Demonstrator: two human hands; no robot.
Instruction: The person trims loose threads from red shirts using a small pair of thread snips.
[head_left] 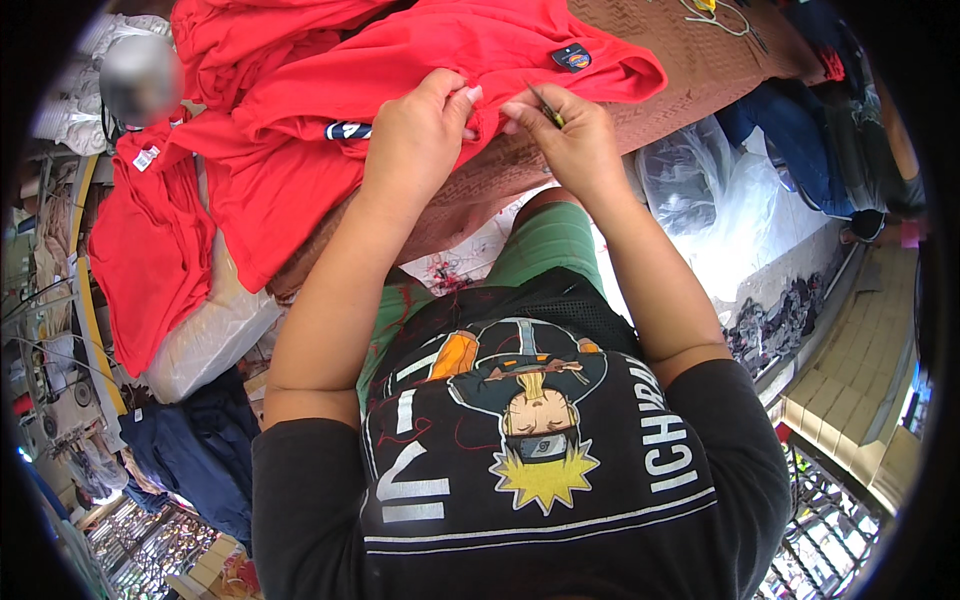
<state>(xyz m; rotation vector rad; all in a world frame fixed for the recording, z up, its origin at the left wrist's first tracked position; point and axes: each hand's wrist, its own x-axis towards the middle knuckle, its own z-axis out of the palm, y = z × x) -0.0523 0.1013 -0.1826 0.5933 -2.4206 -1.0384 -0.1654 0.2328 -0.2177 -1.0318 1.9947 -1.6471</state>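
Observation:
A red garment [300, 92] lies spread over the table in front of me, with a dark label [572, 57] near its right end and a dark-and-white patch [348, 131] beside my left wrist. My left hand [420, 130] is closed, pinching the red cloth between thumb and fingers. Just right of it, my right hand [580, 140] grips small thread snips [545, 104]; their dark pointed blade sticks up past the fingers, and a yellow-green part shows. The right fingertips are close to the cloth's near edge. Whether they touch it, I cannot tell.
A brown patterned cloth [700, 60] covers the table. More red garments [155, 240] hang off its left side above a plastic-wrapped bundle [215, 325]. Dark blue clothes [195, 450] lie lower left. Clear plastic bags [700, 180] stand at right, and another person's legs [800, 140] show beyond.

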